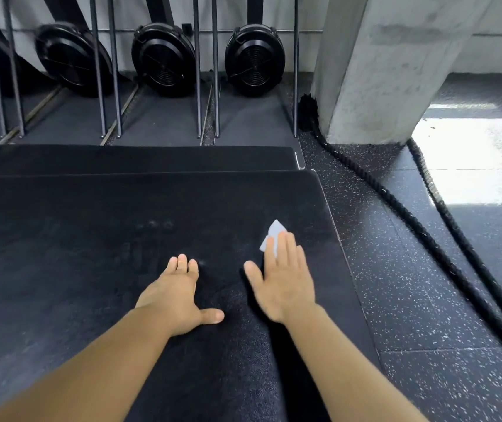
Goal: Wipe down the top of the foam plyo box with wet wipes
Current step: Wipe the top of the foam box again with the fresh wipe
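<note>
As left hand (179, 295) lies flat on matte foam box (76, 239), right hand (283, 284) presses wipe (274, 231); both outstretched.

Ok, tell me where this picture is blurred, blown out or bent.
Head view: the right hand, pressing the wet wipe, is slightly motion-blurred; the left hand looks sharper; the sunlit floor patch is blown out; the wide-angle lens tilts the concrete pillar.
</note>
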Motion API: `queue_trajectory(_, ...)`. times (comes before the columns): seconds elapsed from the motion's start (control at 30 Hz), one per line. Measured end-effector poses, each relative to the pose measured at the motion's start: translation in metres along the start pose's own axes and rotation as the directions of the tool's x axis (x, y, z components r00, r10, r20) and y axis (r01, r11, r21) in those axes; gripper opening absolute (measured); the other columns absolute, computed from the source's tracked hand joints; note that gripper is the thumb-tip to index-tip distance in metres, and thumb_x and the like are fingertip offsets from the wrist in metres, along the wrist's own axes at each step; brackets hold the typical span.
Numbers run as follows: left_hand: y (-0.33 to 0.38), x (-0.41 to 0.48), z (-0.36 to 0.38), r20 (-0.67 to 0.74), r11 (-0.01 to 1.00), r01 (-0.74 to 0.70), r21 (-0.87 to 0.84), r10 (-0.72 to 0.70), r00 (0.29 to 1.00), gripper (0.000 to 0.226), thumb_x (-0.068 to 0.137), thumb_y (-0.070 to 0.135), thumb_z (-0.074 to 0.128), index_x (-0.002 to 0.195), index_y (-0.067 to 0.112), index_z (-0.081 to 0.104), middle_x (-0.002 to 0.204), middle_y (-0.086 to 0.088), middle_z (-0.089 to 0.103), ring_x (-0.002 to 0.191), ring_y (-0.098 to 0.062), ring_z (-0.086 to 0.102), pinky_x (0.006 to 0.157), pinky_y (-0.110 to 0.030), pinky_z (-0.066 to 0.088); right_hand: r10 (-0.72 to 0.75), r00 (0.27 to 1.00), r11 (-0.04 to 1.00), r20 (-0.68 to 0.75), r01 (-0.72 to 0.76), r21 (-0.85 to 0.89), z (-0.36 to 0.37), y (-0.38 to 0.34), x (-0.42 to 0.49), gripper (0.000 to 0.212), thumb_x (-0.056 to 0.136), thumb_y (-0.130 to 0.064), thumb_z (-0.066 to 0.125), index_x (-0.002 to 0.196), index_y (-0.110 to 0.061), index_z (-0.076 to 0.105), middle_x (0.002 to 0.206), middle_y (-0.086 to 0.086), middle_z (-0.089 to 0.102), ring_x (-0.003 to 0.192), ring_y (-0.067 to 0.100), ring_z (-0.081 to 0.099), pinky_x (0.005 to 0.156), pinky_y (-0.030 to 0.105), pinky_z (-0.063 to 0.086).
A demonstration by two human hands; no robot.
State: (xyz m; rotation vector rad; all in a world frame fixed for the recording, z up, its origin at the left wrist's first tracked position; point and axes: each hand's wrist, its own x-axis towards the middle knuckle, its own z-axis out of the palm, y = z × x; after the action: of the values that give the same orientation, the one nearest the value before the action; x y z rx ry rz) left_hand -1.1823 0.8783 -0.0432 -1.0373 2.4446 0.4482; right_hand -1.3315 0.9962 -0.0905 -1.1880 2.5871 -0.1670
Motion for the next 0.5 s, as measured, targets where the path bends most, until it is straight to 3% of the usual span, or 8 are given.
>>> queue_trajectory(0.13, 0.001, 0.0, -0.001, 0.007, 1.0, 0.006, 0.0, -0.006, 1.0, 0.118, 0.077, 0.069, 0.062, 0.154, 0.015, -0.008, 0.161, -0.001, -0.016, 0.147, -0.014, -0.016, 0.119, -0.036, 0.022, -0.157, 0.987, 0.986, 0.037, 0.159, -0.043, 0.01, -0.019, -0.016, 0.077, 0.102, -0.057, 0.011, 0.156, -0.008, -0.013, 0.162, 0.012, -0.024, 0.148, 0.023, -0.028, 0.12, 0.038, -0.018)
queue_trajectory(0.27, 0.001, -0.001, 0.0, 0.01, 1.0, 0.002, 0.005, -0.003, 1.0, 0.117, 0.077, 0.069, 0.061, 0.154, 0.015, -0.008, 0.161, -0.001, -0.016, 0.147, -0.014, -0.016, 0.119, -0.037, 0.021, -0.226, 0.973, 0.969, 0.049, 0.23, -0.09, 0.003, 0.002, -0.011, 0.071, 0.102, -0.056, 0.01, 0.157, -0.016, -0.011, 0.164, 0.005, -0.02, 0.149, 0.017, -0.024, 0.118, 0.034, -0.02)
queue_trajectory(0.5, -0.002, -0.001, 0.003, -0.003, 1.0, -0.015, 0.008, 0.015, 1.0, 0.115, 0.079, 0.069, 0.06, 0.154, 0.015, -0.008, 0.161, -0.001, -0.016, 0.148, -0.014, -0.015, 0.119, -0.036, 0.022, 0.056, 0.997, 0.99, 0.044, -0.05, -0.131, -0.022, 0.089, 0.003, 0.073, 0.101, -0.057, 0.007, 0.158, -0.016, -0.009, 0.165, 0.007, -0.016, 0.151, 0.02, -0.018, 0.123, 0.037, -0.009)
